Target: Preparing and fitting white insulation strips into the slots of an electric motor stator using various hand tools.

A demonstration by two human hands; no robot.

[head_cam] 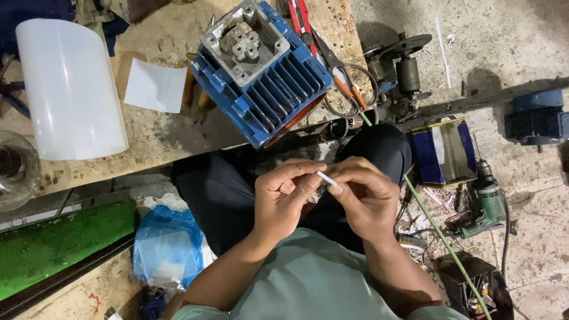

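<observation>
2 hands meet above the person's lap: the left hand (pixel 286 192) and right hand (pixel 366 192) both pinch a thin white tube (pixel 326 178), below a blue motor (pixel 261 71) on the wooden bench (pixel 160 133).

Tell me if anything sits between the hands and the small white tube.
Nothing visible does. The left hand and the right hand both pinch the white tube directly between their fingertips, above the lap. The blue motor lies apart on the wooden bench, farther from the person.
</observation>
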